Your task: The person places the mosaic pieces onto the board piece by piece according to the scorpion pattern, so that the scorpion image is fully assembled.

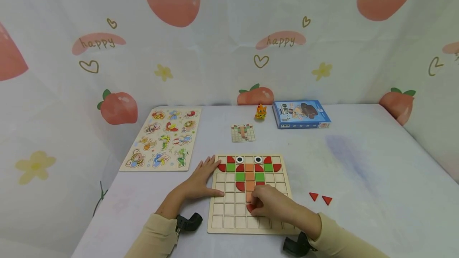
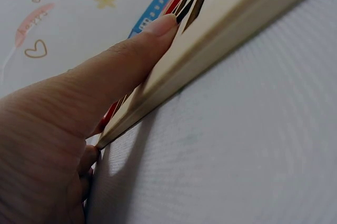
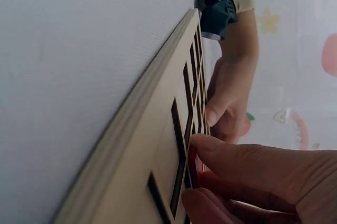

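Note:
A wooden grid board (image 1: 229, 222) lies on the table with red, green and orange pieces and two eye discs set in its upper cells. My left hand (image 1: 199, 182) rests along its left edge, fingers spread, with the thumb (image 2: 131, 53) on the frame in the left wrist view. Over the lower middle cells, my right hand (image 1: 276, 204) pinches a red quarter-circle piece (image 1: 250, 208) below the orange column. The right wrist view shows that red piece (image 3: 192, 163) between thumb and fingers at the grid, partly hidden by them.
Two red triangle pieces (image 1: 327, 200) lie right of the board. Behind it are a small pattern card (image 1: 236, 137), an orange toy figure (image 1: 260, 112) and a blue box (image 1: 303, 126). An insect-picture puzzle board (image 1: 150, 152) lies at the left.

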Available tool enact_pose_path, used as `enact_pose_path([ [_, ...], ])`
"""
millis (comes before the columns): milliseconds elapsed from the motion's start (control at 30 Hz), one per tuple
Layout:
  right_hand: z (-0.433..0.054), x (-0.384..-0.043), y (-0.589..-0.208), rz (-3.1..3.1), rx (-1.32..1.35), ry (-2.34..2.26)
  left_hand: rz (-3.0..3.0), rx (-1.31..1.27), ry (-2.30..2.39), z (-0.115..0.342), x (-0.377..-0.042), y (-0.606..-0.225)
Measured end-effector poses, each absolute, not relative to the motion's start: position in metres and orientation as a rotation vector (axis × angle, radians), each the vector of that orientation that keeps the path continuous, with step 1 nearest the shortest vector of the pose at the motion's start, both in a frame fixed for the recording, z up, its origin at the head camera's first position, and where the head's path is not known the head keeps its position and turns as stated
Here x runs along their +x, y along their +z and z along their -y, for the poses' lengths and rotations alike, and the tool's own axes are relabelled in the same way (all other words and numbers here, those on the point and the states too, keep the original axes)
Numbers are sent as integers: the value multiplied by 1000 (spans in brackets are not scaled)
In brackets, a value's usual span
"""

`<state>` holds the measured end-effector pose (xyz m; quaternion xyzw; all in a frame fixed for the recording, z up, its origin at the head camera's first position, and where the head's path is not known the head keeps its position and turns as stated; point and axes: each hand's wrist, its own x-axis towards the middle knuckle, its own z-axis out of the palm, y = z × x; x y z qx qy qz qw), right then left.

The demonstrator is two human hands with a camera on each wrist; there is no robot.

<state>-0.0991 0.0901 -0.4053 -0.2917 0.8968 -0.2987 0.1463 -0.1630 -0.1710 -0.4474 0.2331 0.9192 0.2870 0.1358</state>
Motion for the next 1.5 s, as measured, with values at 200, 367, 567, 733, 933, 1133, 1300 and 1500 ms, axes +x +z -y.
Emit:
enact_pose_path([
  [200, -109, -106, -404, -2571, -799, -957, -2656, 684, 838, 170, -162, -446],
  [367, -136, -113, -400, -2621, -763, -979, -2664, 663, 824, 170, -162, -445],
  [567, -164, -117, -398, -2676, -656, -989, -2666, 656, 845, 170, -161, -446],
  [733, -185, -116, -397, -2716, -585, -983, -2671, 662, 852, 169, -160, -445],
  [933, -210, -115, -396, -2756, -468, -933, -2680, 664, 837, 167, -159, -442],
  [1133, -233, -114, -399, -2689, -431, -919, -2698, 649, 819, 167, -158, -442],
  [1300, -241, -116, -404, -2597, -453, -929, -2712, 641, 803, 167, -159, -443],
  [1500, -242, -117, -405, -2536, -463, -971, -2718, 629, 811, 166, -159, -443],
])
